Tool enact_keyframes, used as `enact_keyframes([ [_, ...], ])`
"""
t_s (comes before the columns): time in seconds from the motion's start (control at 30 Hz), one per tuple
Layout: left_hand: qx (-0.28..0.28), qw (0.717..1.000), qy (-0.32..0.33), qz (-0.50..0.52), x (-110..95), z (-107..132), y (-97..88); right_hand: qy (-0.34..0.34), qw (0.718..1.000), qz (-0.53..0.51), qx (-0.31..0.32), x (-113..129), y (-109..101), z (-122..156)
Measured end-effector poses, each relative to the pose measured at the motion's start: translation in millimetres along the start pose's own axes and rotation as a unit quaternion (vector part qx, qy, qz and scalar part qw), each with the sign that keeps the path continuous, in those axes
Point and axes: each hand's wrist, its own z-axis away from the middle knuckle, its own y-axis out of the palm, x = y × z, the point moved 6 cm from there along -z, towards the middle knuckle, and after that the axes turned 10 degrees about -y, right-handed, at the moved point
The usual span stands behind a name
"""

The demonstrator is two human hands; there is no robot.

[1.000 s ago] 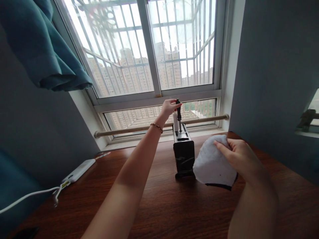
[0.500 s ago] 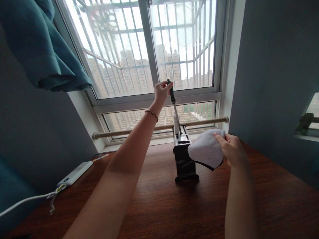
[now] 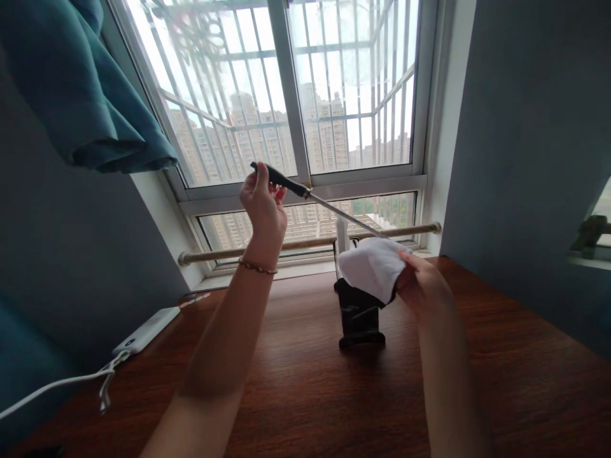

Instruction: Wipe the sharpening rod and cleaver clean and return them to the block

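Observation:
My left hand (image 3: 265, 197) grips the black handle of a sharpening steel (image 3: 344, 213), its thin metal rod slanting down to the right. Between thumb and fingers, my right hand (image 3: 424, 280) holds a white cloth (image 3: 370, 264) with a dark edge underneath. The rod's far end reaches the cloth's top edge, and its tip is hidden there. Behind and below the cloth stands a black knife block (image 3: 359, 318), its slotted top mostly covered. A pale upright piece (image 3: 342, 235) sticks out of the block.
The brown wooden table (image 3: 296, 381) meets a window (image 3: 296, 178) with a horizontal rail (image 3: 224, 255) across its lower part. At the left lie a white power bank or similar slab (image 3: 146, 331) and a white cable (image 3: 57, 381). A blue curtain (image 3: 95, 114) hangs upper left.
The sharpening steel has come out of the knife block and swung to a slant, my left hand moving left with its handle. The cloth has shifted left to the rod, in front of the block.

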Motion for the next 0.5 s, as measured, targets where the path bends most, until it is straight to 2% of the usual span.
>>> enact_keyframes([
  [0.07,-0.049,0.998,-0.025,0.039,-0.7,26.0,-37.8,0.061,0.995,-0.080,0.008,-17.5,16.3,7.5],
  [0.17,-0.092,0.992,-0.058,0.062,-0.2,63.9,-83.3,0.140,0.983,-0.117,-0.004,-40.3,32.8,24.4],
  [0.23,-0.117,0.989,-0.072,0.063,1.5,87.0,-106.9,0.183,0.975,-0.124,0.004,-52.8,40.7,35.4],
  [0.3,-0.117,0.987,-0.106,0.043,6.0,106.0,-122.3,0.200,0.971,-0.128,0.020,-61.2,45.1,41.7],
  [0.37,-0.076,0.985,-0.152,-0.005,10.1,119.3,-129.2,0.188,0.974,-0.123,0.026,-65.5,44.1,41.6],
  [0.43,0.012,0.976,-0.201,-0.086,11.9,127.9,-128.2,0.159,0.980,-0.116,0.025,-66.3,40.0,37.5],
  [0.5,0.116,0.941,-0.253,-0.194,13.1,135.3,-125.1,0.125,0.985,-0.117,0.026,-64.0,35.9,32.8],
])
